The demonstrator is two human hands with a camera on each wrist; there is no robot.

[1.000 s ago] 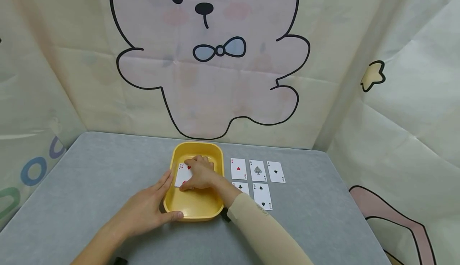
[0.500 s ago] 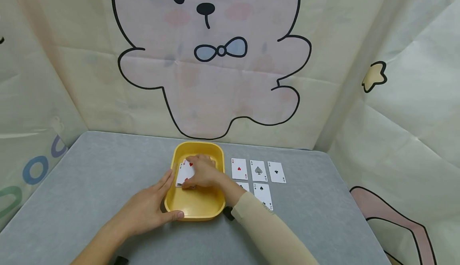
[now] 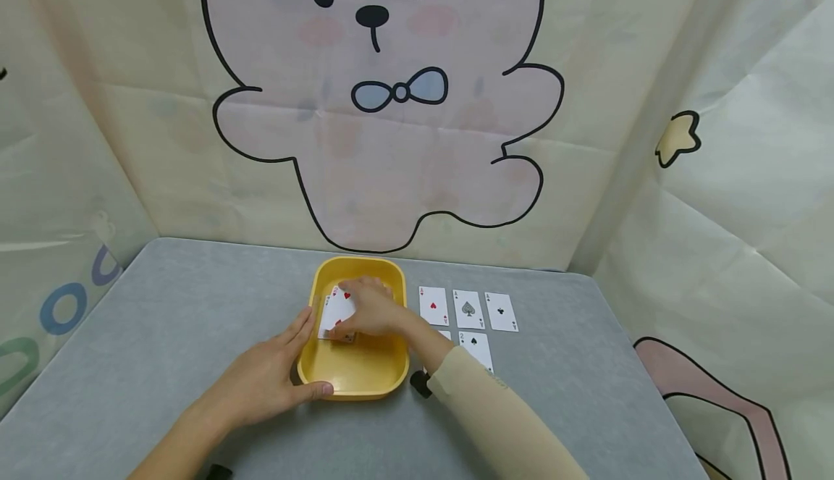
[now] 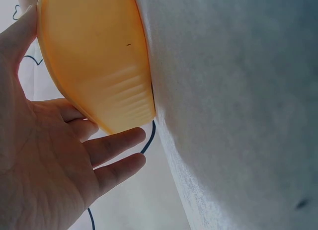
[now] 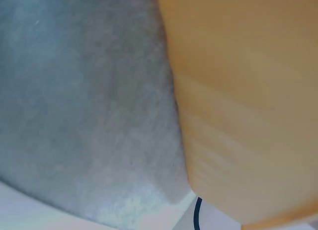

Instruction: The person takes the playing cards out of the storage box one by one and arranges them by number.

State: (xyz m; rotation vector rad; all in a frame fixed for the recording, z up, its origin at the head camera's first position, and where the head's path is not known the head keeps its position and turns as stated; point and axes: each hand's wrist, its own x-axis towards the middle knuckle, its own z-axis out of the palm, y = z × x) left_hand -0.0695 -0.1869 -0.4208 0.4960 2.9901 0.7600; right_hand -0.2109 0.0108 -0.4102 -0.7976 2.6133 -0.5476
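In the head view a yellow tray (image 3: pixel 355 375) stands on the grey table with several playing cards inside. My right hand (image 3: pixel 373 310) reaches over the tray and pinches a heart playing card (image 3: pixel 339 309) by its far and near edges; another card's edges show beneath it. My left hand (image 3: pixel 270 382) holds the tray's left side, thumb at the near rim and fingers along the left rim. The left wrist view shows the thumb and two bent fingers at the tray rim, the other two fingers stretched out. Only the tray wall (image 5: pixel 248 101) and table show in the right wrist view.
Right of the tray lie an ace of hearts (image 3: pixel 434 306), an ace of spades (image 3: pixel 468 309) and an ace of clubs (image 3: pixel 501 312). Below them, a two of spades (image 3: pixel 476 348) and another card are partly covered by my right arm. Patterned cloth walls (image 3: pixel 391 198) surround the table.
My right hand has shifted slightly right and away with the heart card, baring more of the card beneath. The arm now covers more of the lower card row. The left hand stays put.
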